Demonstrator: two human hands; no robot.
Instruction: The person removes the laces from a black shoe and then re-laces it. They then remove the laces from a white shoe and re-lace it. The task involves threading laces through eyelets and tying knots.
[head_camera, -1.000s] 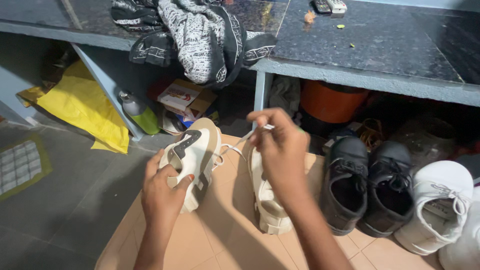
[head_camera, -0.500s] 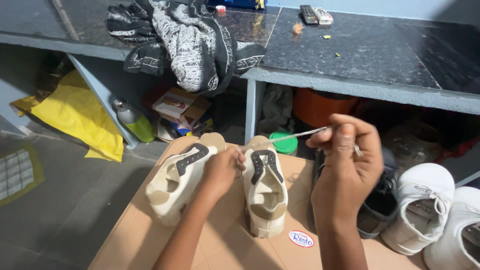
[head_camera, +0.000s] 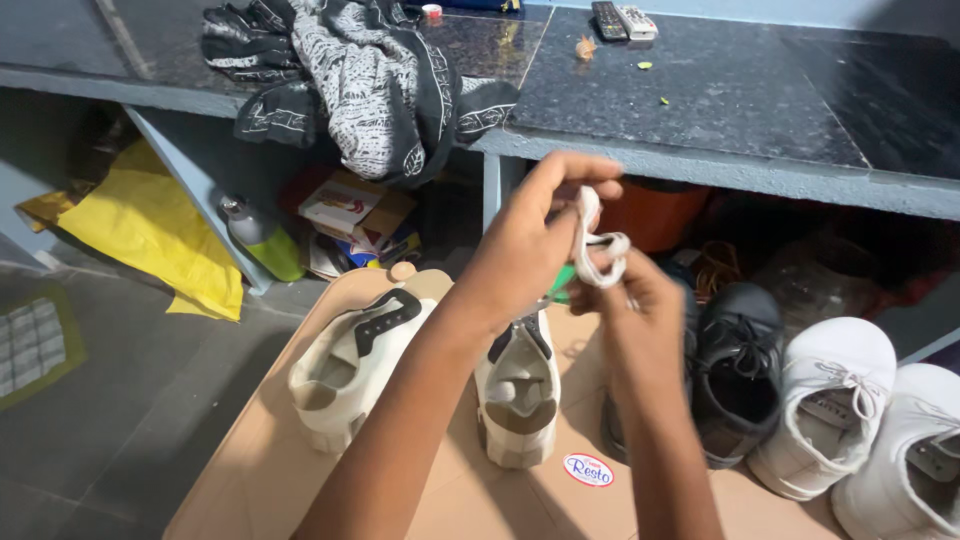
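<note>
Together our left hand (head_camera: 525, 240) and right hand (head_camera: 640, 310) pinch a white shoelace (head_camera: 597, 250), fingers clenched on it, with the cream sneaker (head_camera: 518, 395) at six o'clock below.

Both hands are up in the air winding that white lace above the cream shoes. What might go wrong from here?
1. The white shoelace, looped between the left hand and right hand, could tangle or knot.
2. If it slips, it may drop among the black shoes or under the dark stone shelf.
3. A lowering forearm might knock over the cream sneaker standing on the tan board.
</note>
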